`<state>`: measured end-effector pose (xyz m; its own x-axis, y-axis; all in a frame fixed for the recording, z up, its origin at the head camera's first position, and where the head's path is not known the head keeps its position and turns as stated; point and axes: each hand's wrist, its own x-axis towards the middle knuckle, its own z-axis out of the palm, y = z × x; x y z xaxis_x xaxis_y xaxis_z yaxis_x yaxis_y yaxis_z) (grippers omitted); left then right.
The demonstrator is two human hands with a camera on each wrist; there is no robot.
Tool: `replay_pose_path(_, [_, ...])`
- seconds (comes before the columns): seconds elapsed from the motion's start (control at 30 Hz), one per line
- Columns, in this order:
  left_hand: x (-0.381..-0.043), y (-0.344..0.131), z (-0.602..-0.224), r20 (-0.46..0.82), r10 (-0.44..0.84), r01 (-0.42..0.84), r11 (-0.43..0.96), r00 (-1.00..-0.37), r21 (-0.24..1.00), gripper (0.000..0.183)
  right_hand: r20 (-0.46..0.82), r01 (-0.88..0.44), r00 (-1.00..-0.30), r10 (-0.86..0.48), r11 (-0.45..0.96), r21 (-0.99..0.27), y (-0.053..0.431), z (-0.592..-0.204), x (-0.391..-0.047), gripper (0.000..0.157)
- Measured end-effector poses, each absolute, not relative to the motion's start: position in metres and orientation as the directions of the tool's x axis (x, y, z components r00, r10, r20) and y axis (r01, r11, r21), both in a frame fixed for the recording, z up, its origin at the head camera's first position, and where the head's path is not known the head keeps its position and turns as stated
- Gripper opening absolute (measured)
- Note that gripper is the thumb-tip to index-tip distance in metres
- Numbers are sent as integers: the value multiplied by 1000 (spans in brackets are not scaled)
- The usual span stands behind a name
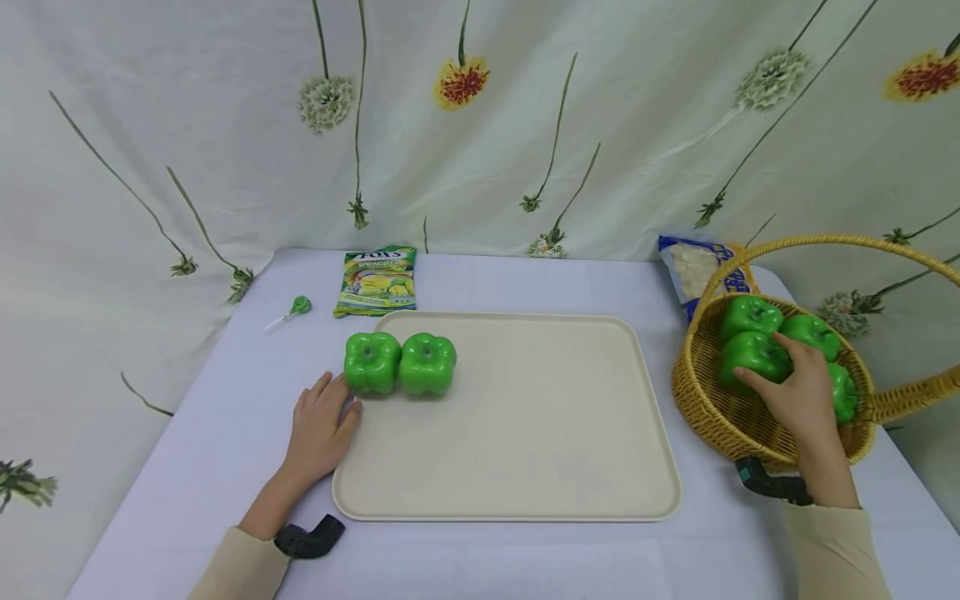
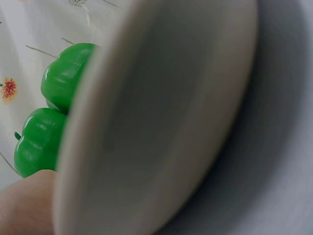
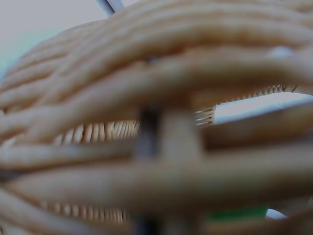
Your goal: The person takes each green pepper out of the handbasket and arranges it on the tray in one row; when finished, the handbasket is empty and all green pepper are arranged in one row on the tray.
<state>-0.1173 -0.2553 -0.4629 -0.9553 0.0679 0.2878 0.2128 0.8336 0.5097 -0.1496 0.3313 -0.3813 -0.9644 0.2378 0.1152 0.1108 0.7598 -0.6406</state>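
Observation:
Inside the wicker basket (image 1: 701,404) on the right, my right hand (image 1: 804,398) grips a green bell pepper (image 1: 752,358) between thumb and fingers. Several other green peppers lie around it. My left hand (image 1: 321,429) rests at the left edge of a cream tray (image 1: 517,425), its fingers fairly straight and holding nothing. Just beyond its fingertips, two green bell peppers (image 1: 427,364) sit side by side in the tray's far left corner. The left wrist view has these peppers (image 2: 41,139) beyond the blurred tray rim. Basket weave (image 3: 171,181) fills the right wrist view and hides the hand.
A green candy bag (image 1: 377,282) lies behind the tray, with a green lollipop (image 1: 301,305) to its left. Behind the basket leans a blue and clear bag (image 1: 690,271). The basket's tall handle (image 1: 817,240) arches over its peppers. A flowered cloth hangs behind the table.

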Motion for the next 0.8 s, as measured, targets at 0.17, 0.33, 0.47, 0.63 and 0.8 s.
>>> replay_pose_path(0.17, [-117,-256,-464,283,66,209,832,-957,513,44,129,117,-955,266,742,-661,330,-381,-149,80])
replay_pose_path(0.33, [-117,-256,-464,282,65,209,830,-957,518,44,158,116,-942,295,731,-673,326,-375,-146,80])
replay_pose_path(0.47, [-117,-256,-464,280,65,207,830,-958,518,45,174,121,-932,318,725,-678,323,-370,-144,78])
replay_pose_path(0.63, [-117,-257,-464,278,62,203,833,-958,514,45,198,120,-922,333,732,-670,318,-362,-140,77])
replay_pose_path(0.8, [-117,-257,-464,276,63,203,832,-959,516,45,220,121,-914,341,747,-654,314,-350,-135,76])
